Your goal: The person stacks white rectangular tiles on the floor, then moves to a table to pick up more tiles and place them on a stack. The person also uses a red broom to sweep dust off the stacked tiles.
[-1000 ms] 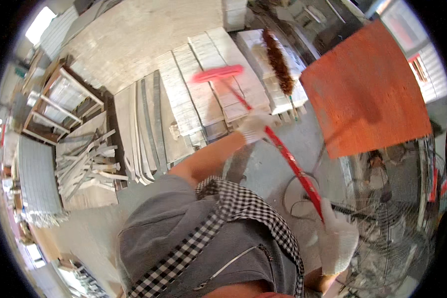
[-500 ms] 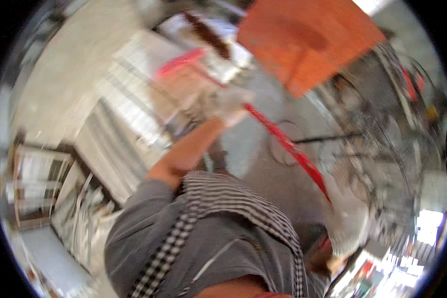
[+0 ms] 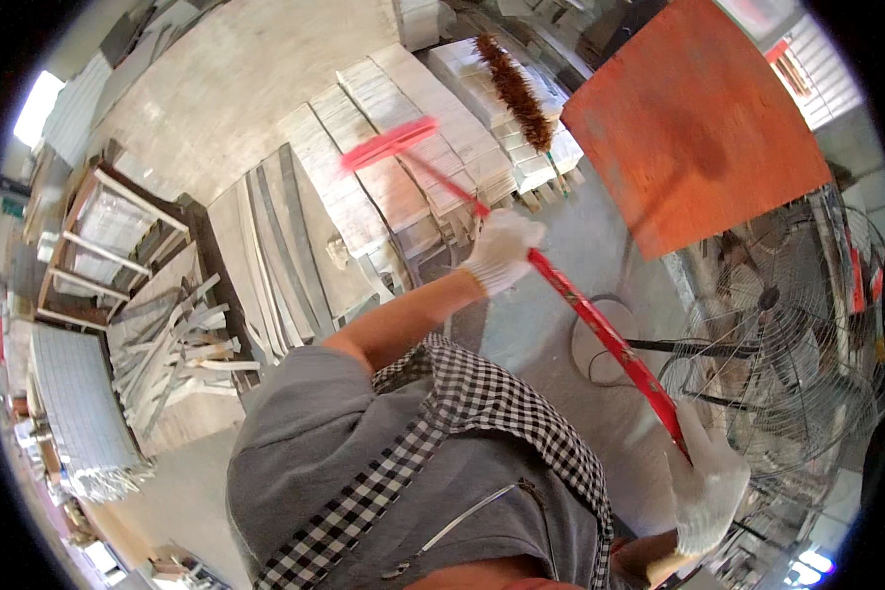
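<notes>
Across the front of me runs a long red-handled broom (image 3: pixel 605 334), slanting from lower right to upper left. Its pink head (image 3: pixel 391 144) is up off the floor, in front of white stacked panels (image 3: pixel 403 93). My left hand (image 3: pixel 504 251), in a white knit glove, is wrapped round the upper handle. Near the handle's lower end my right hand (image 3: pixel 708 487), gloved too, grips it close to my side. The fingers of both hands are partly hidden by the gloves' angle.
A large orange board (image 3: pixel 698 128) stands ahead on the right. Below it is a wire-caged pedestal fan (image 3: pixel 772 315) with a round base (image 3: pixel 605 334). A brown bristly duster (image 3: pixel 514 90) leans on the stacks. Loose strips (image 3: pixel 182 339) and a wooden frame (image 3: pixel 108 256) lie left.
The view has swung, and the scene is sharper now. Both hands keep hold of the broom, whose head now appears farther right in the view.
</notes>
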Tool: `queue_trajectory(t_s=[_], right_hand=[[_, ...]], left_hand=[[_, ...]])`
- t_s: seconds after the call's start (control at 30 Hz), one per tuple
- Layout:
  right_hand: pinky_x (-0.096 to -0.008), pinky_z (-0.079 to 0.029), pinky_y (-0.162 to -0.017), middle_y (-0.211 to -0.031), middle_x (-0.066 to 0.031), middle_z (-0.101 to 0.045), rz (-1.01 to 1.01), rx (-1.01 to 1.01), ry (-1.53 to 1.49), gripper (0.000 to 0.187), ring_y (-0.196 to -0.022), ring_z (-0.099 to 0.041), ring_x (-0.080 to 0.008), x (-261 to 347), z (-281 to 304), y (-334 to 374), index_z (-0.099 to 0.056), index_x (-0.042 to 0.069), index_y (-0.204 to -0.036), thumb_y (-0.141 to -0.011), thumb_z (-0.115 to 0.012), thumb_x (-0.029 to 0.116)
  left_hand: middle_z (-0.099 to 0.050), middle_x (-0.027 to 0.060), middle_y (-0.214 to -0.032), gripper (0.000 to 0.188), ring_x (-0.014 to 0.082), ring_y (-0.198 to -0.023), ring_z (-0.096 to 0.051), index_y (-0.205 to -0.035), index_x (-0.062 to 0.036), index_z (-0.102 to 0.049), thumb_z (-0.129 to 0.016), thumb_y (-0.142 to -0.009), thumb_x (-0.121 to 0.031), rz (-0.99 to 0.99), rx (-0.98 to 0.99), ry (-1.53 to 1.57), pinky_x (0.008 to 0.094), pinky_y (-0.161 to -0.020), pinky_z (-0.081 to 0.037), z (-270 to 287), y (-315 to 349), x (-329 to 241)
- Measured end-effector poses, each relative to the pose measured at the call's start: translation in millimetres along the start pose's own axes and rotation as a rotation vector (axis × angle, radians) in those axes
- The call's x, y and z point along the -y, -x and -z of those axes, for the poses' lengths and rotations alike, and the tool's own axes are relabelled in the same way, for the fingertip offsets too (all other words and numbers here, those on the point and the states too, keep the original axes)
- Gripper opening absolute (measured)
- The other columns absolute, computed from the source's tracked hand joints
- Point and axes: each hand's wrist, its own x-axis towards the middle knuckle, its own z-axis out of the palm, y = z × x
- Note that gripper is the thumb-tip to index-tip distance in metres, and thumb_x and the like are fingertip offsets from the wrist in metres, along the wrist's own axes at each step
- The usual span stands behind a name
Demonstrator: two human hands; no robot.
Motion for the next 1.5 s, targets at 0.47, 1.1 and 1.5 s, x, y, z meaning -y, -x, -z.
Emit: queue_trajectory(t_s=[0.47,1.1,1.5], right_hand=[[-0.0402,-0.048,-0.059,-0.082,-0.0160,-0.060,0.305,0.101,-0.002,0.046,-0.067,-0.061,-0.0323,-19.8,-22.3,5.3,-0.065,0.014,-0.122,-0.077,-0.073,0.012],[-0.0415,-0.051,-0.070,-0.101,-0.0204,-0.064,0.177,0.116,0.065,0.046,-0.083,-0.065,-0.0339,-78.6,5.4,67.1,-0.061,0.008,-0.131,-0.085,-0.066,0.013],[-0.0423,-0.053,-0.076,-0.113,-0.0227,-0.066,0.307,0.225,-0.019,0.047,-0.092,-0.067,-0.0345,-105.1,45.3,91.9,-0.058,0.005,-0.136,-0.090,-0.062,0.014]], left_hand=[[-0.062,0.0059,-0.070,0.020,0.0290,-0.076,-0.065,-0.073,-0.0123,-0.060,-0.075,-0.070,-0.025,0.188,0.204,-0.201,0.0438,-0.071,-0.048,-5.6,83.5,-29.6],[-0.061,0.0107,-0.068,0.015,0.0343,-0.075,-0.064,-0.070,-0.0116,-0.059,-0.072,-0.074,-0.018,0.059,0.182,0.050,0.0450,-0.070,-0.047,-56.8,51.0,-92.9],[-0.063,0.0088,-0.070,0.014,0.0330,-0.075,-0.064,-0.072,-0.0113,-0.060,-0.070,-0.074,-0.019,0.015,0.150,0.091,0.0476,-0.071,-0.047,-55.0,19.3,-138.7]])
